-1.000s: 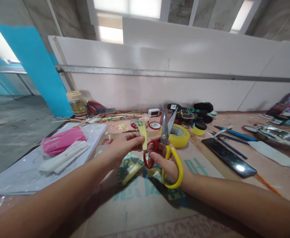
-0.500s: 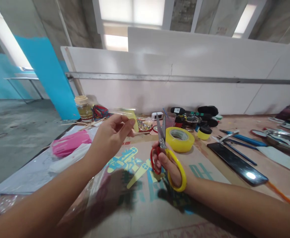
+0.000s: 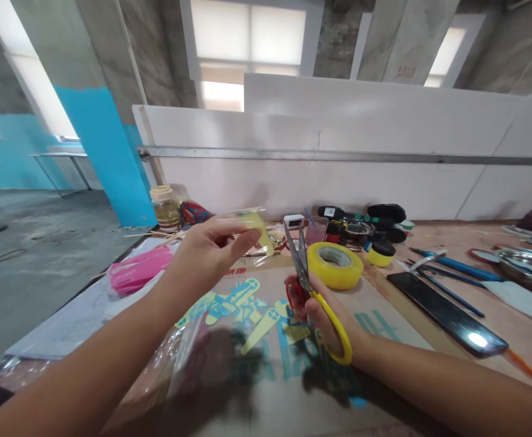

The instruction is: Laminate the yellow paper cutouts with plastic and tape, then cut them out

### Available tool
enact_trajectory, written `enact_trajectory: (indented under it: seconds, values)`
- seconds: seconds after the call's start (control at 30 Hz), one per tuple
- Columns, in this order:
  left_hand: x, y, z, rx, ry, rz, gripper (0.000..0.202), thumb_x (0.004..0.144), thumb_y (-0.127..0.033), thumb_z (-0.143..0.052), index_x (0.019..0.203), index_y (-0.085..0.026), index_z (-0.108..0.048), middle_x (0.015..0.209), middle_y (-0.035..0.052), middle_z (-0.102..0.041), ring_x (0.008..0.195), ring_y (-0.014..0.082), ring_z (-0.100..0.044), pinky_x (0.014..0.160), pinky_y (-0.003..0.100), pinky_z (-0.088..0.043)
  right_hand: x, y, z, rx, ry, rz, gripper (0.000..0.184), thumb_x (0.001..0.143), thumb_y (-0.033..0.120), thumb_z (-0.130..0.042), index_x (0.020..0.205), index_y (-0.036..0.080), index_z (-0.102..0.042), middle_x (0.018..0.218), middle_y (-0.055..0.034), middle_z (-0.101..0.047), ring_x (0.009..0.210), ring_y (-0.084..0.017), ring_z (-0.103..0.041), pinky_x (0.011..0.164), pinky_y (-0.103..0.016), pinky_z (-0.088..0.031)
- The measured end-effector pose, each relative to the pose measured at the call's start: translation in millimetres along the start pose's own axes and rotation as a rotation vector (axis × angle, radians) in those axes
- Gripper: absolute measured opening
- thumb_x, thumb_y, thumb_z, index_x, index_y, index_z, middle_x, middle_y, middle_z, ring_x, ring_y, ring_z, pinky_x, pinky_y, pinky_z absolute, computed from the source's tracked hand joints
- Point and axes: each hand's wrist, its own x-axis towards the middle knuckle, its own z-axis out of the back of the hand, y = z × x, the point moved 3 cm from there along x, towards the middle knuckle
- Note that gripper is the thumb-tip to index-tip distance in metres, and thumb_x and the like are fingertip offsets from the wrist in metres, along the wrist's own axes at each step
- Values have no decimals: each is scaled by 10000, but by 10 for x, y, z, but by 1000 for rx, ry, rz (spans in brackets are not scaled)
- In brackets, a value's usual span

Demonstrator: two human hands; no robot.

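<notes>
Between the thumb and fingers of my left hand [image 3: 215,243] is a small yellow piece [image 3: 262,230] with clear film on it, held above the table. My right hand [image 3: 311,303] grips a pair of scissors [image 3: 303,276] with one yellow and one red handle loop. Their blades point up and stand slightly apart, clear of the yellow piece. Below both hands lies a cardboard sheet [image 3: 275,400] with green print. Several yellow and blue cut-out pieces [image 3: 236,303] rest on it in a loose group. Behind my right hand is a roll of yellow tape [image 3: 352,274].
On the right lie a black phone [image 3: 443,312], brushes, a blue pen [image 3: 457,265] and a metal dish [image 3: 528,267]. Paint jars [image 3: 381,253] and a jar of liquid [image 3: 166,212] stand at the back. A pink bag [image 3: 141,270] is on the left.
My left hand has turned slightly, and the yellow piece now tilts differently. The scissors stay in my right hand with their blades apart. The whole view has shifted a little.
</notes>
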Motion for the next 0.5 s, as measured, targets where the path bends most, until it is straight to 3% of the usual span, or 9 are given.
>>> enact_trajectory:
  seconds: [0.13,0.3,0.4,0.5]
  values:
    - [17,139,-125,-193,-68,163,305,782,-451,-727,594,-225,-647,577,-30,-555,574,141,-473,549,273,-368,-45,-65,-37,23,20,-5,624,844,789,-564,1155,249,-594,824,0,-466,647,-146,-379,579,-288,-369]
    - [-16,299,-302,-499,-110,293,336,736,-431,-783,598,-194,-590,588,-33,-538,604,122,-495,614,261,-404,-95,-78,-39,-64,17,-6,574,855,771,-570,1161,285,-587,924,-34,-518,737,-180,-444,619,-304,-394]
    - [-48,345,-343,-607,-138,319,353,726,-447,-809,626,-175,-609,628,-14,-580,657,127,-537,676,260,-434,-95,-76,-43,-99,10,7,511,885,721,-581,1176,302,-568,892,-23,-502,734,-186,-441,626,-314,-399]
    - [-91,334,-366,-566,-155,257,325,798,-458,-754,689,-170,-649,695,7,-632,705,144,-574,717,273,-458,-73,-91,-58,-168,25,19,494,889,676,-617,1183,284,-550,862,-3,-481,731,-176,-436,643,-311,-396]
